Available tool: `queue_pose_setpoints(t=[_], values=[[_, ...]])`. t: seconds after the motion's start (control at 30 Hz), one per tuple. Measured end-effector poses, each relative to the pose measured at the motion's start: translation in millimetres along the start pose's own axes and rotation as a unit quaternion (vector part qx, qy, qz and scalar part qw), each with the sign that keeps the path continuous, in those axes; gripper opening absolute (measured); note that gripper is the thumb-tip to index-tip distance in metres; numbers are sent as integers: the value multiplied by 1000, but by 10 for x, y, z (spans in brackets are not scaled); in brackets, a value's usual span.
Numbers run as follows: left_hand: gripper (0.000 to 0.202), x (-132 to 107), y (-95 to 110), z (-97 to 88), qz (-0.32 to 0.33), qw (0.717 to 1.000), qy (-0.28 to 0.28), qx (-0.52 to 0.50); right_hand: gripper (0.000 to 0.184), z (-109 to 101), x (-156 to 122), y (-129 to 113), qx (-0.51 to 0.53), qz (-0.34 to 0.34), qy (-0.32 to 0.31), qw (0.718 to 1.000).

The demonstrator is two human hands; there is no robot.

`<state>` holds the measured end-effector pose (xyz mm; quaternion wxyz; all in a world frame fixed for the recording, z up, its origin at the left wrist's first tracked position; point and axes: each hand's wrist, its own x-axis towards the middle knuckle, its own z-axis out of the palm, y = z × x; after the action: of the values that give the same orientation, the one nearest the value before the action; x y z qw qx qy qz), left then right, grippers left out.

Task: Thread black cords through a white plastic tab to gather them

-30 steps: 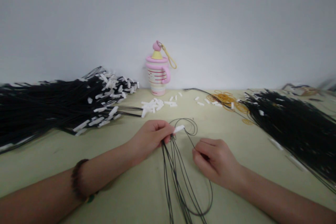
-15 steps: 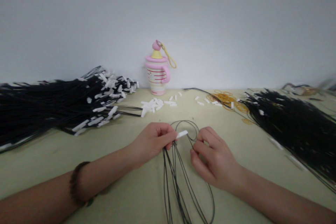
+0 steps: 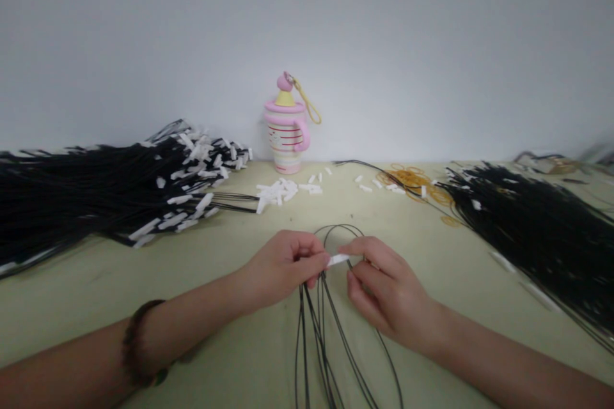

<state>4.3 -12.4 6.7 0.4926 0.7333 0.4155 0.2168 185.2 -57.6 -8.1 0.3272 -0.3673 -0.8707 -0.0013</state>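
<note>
My left hand point(image 3: 283, 266) is closed in a pinch on a small white tube point(image 3: 338, 259) and also grips several thin black cords point(image 3: 320, 339) that run down toward me. My right hand point(image 3: 384, 287) is closed, its thumb and forefinger meeting the tube's right end and a cord loop point(image 3: 343, 230) that arcs just beyond the fingers. Both hands sit close together at the middle of the pale green table point(image 3: 230, 332). A dark bead bracelet point(image 3: 137, 348) circles my left wrist.
A big bundle of black cords with white tubes point(image 3: 110, 195) lies at the left. Another black cord bundle point(image 3: 537, 230) lies at the right. Loose white tubes point(image 3: 283, 190), yellow rubber bands point(image 3: 412, 180) and a pink striped cup point(image 3: 286, 129) stand by the wall.
My right hand has risen from beside the cords and come up to the white tube. Both hands have drifted slightly toward me and closer together.
</note>
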Motion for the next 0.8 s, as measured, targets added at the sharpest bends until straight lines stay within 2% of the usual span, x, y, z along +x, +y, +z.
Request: queue_pose_setpoints(t=[0.17,0.3,0.47,0.53,0.6,0.67,0.8], values=[[23,-21,33,25,-3,1000,-5,9,11,6,3,-1,-5,3,1,1000],[24,-17,23,17,-10,1000,23,-6,11,1,-9,7,27,15,0,1000],[22,35,42,-134,0,986,103,-132,12,-5,-6,115,65,73,81,992],[20,31,97,-222,12,975,116,-188,14,-5,12,193,113,107,59,986],[19,-6,173,-292,32,971,96,-215,16,-1,40,275,211,162,6,964],[19,-66,247,-317,40,978,47,-200,18,1,69,356,322,224,-27,919],[19,-156,299,-231,49,995,-75,-53,17,-16,108,529,474,300,-14,828]])
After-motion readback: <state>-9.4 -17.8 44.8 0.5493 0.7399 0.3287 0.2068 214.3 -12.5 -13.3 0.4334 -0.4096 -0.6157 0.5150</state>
